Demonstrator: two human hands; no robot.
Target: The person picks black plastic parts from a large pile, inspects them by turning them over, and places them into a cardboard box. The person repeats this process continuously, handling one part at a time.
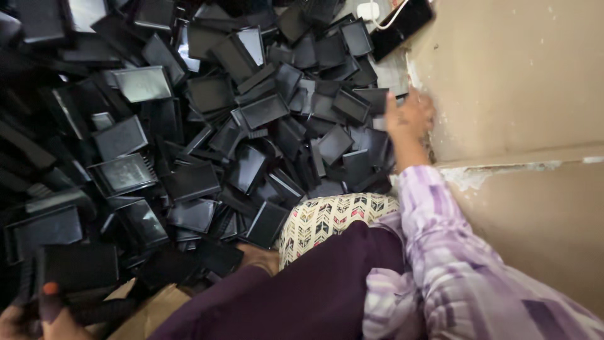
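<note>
— Black plastic everywhere on my feed: a heap of shallow rectangular trays covers the floor from the left edge almost to the wall. What do you make of the hands?

— I see the left hand at the bottom left corner, thumb with an orange-painted nail up, fingers closed around a black tray stack that looks like several nested pieces. Only part of that hand shows.

— And the right hand?

— It reaches out in a purple checked sleeve to the far edge of the heap, just beside the beige wall. Its fingers are curled down among the trays, but I cannot tell from here whether they hold one.

— Anything else on my screen worth noting?

— A knee in dark purple cloth sits in the foreground, with a patterned cream fabric above it, touching the trays. At the top, a dark phone lies near a white charger, close to the wall.
</note>
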